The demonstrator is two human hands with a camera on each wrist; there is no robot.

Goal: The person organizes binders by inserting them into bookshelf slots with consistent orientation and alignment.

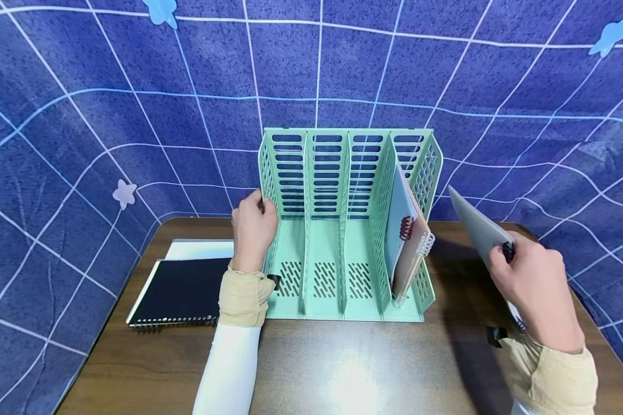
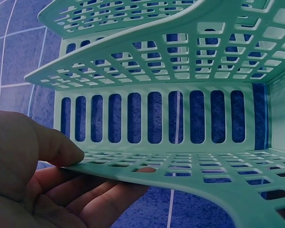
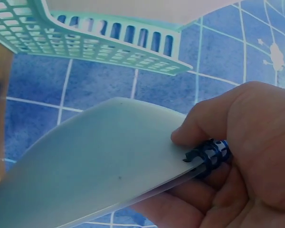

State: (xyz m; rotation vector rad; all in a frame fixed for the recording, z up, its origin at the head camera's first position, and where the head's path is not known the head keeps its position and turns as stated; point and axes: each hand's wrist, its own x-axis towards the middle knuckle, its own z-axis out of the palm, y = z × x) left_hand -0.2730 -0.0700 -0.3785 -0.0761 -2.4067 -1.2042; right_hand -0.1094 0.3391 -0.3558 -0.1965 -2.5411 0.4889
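A mint-green file rack [image 1: 324, 308] with upright dividers stands on the table. My left hand [image 1: 254, 227] grips the upper edge of its left side wall [image 2: 133, 173], thumb inside and fingers outside. My right hand [image 1: 535, 282] pinches a pale spiral notebook [image 1: 477, 222] by its dark-coiled corner, raised to the right of the rack. In the right wrist view, the notebook's light cover [image 3: 109, 152] slants below the rack's side. Inside the rightmost compartment stand a light-blue notebook [image 1: 398, 213] with a red coil and a beige one [image 1: 412, 253] with a white coil.
Left of the rack lies a black spiral notebook [image 1: 181, 288] over a white-edged one [image 1: 202, 249]. Partly behind my right hand, another coil-bound notebook [image 1: 515, 314] lies on the table. Blue patterned cloth [image 1: 197, 115] rises behind and beside the wooden table [image 1: 301, 369].
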